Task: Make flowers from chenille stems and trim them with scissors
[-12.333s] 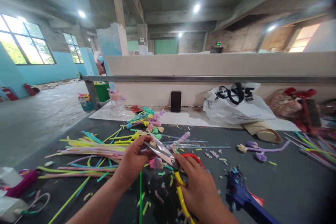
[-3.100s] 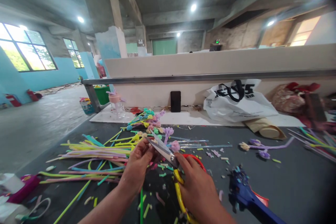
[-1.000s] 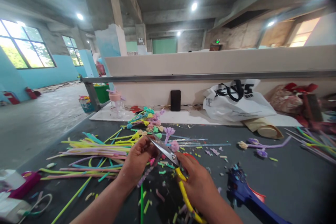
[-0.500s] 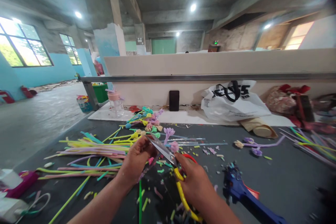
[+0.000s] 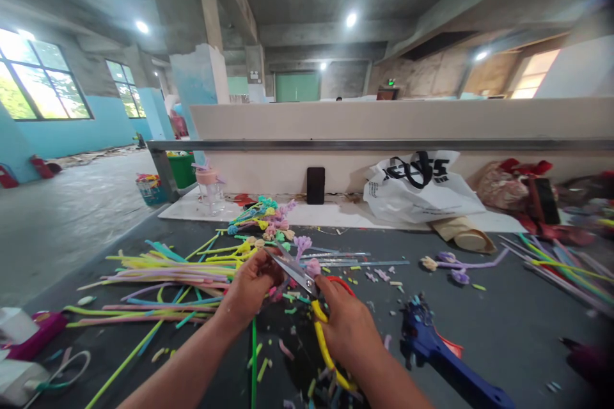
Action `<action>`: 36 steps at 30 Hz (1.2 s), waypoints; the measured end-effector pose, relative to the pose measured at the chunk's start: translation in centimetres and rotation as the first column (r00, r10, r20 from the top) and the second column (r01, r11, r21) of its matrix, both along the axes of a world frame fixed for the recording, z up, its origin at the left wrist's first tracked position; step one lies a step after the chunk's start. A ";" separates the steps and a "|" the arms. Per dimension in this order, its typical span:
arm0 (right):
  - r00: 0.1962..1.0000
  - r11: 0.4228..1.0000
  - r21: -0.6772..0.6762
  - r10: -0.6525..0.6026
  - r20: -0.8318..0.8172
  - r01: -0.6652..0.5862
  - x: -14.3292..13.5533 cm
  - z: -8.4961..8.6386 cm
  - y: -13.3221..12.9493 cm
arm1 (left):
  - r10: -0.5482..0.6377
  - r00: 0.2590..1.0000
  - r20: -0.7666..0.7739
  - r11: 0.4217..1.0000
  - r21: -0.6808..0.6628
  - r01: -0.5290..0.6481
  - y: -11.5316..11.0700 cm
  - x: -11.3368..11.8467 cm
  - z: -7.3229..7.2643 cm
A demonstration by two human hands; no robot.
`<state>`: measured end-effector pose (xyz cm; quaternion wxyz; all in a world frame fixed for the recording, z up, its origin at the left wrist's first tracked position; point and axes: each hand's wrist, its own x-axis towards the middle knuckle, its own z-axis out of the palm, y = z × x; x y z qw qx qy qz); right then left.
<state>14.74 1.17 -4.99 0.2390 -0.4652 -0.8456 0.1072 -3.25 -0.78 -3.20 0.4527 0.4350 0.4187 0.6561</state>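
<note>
My right hand [image 5: 349, 326] grips a pair of scissors [image 5: 296, 273] with yellow and red handles, blades pointing up and left. The blade tips reach my left hand [image 5: 252, 284], whose thumb and fingers are pinched together. A pinkish-purple pipe cleaner piece shows beneath those fingers, partly hidden. Just past the blades are a lilac fuzzy flower [image 5: 302, 245] and a pink one [image 5: 313, 266]. To the left lies a loose pile of coloured pipe cleaners [image 5: 163, 268]. Behind my left hand sits a heap of finished pipe cleaner flowers [image 5: 268, 214].
A blue glue gun [image 5: 441, 351] rests at the right, near a purple stem with flower heads [image 5: 474, 264]. Offcuts litter the dark tabletop. Along the back stand a phone [image 5: 315, 185], a cup [image 5: 208, 190] and a white bag [image 5: 422, 188]. White plugs [image 5: 22, 377] lie at left.
The view has shifted slightly. Both hands and the scissors keep nearly the same pose, and the purple piece hanging below my left hand shows less now.
</note>
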 end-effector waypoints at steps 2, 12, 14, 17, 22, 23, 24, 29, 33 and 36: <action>1.000 1.000 -0.017 0.005 -0.003 -0.005 -0.1 0.1 -0.1 | 0.000 0.999 -0.035 1.000 0.001 0.000 0.1 -0.1 -0.3; 0.996 0.996 -0.078 0.025 -0.086 -0.032 -0.1 -0.6 0.1 | -0.023 0.999 -0.022 0.999 -0.036 0.023 0.0 0.2 -0.5; 0.992 0.994 -0.094 0.042 -0.121 -0.054 0.0 -0.8 0.1 | -0.021 0.999 -0.031 0.999 -0.035 0.020 -0.2 0.5 -0.2; 0.989 0.994 -0.099 0.031 -0.146 -0.046 0.1 -1.1 0.2 | -0.036 0.998 -0.045 0.999 -0.036 0.034 -0.3 0.7 0.2; 0.878 0.982 -0.117 0.079 -0.473 -0.152 0.0 -1.3 0.6 | -0.079 0.996 0.028 0.995 -0.064 0.080 -0.2 0.2 0.2; 0.815 0.978 -0.145 0.040 -0.578 -0.151 0.0 -1.4 0.7 | -0.087 0.996 0.029 0.993 -0.073 0.089 -0.1 0.1 0.2; 0.752 0.975 -0.173 -0.010 -0.659 -0.138 -0.1 -1.4 0.9 | -0.095 0.995 0.029 0.992 -0.083 0.097 -0.1 0.0 0.3; 0.511 0.885 -0.356 -0.166 -0.843 -0.299 -0.4 -0.2 0.7 | -0.196 0.979 0.053 0.976 -0.088 0.200 -0.4 0.2 0.4; 0.307 0.822 -0.342 -0.216 -0.927 -0.455 -0.4 1.2 -0.3 | -0.268 0.958 0.103 0.953 -0.114 0.279 -0.8 0.5 0.2; 0.265 0.795 -0.324 -0.211 -0.941 -0.514 -0.4 1.4 -0.7 | -0.349 0.927 0.137 0.916 -0.162 0.368 -1.1 0.5 0.0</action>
